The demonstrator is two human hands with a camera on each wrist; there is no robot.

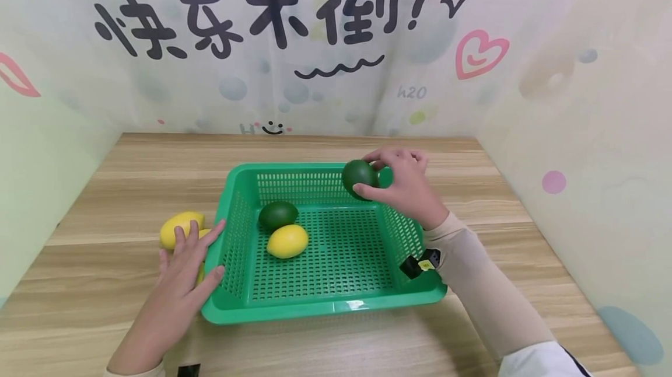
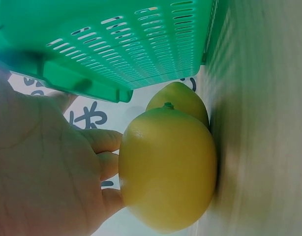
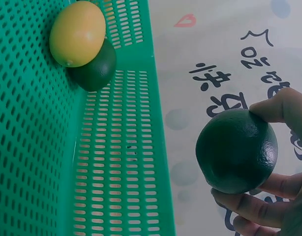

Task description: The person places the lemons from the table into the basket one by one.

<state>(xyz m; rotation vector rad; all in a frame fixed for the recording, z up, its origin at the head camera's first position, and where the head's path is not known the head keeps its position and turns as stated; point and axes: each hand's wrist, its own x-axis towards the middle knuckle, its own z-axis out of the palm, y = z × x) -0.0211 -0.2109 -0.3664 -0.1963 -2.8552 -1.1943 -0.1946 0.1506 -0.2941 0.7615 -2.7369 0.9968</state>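
Note:
My right hand pinches a dark green avocado between thumb and fingers, above the far right part of a green plastic basket. The right wrist view shows this avocado held clear of the basket. Inside the basket, at the left, a second avocado lies touching a lemon. My left hand is spread by the basket's left side, fingertips near its rim. Beneath and beside it are yellow lemons, partly hidden. In the left wrist view, its fingers touch the nearer lemon.
The basket stands on a wood-grain table. Behind the table hangs a pale printed backdrop with black lettering, and pale walls rise on both sides. A black wrist camera sits near the basket's right rim.

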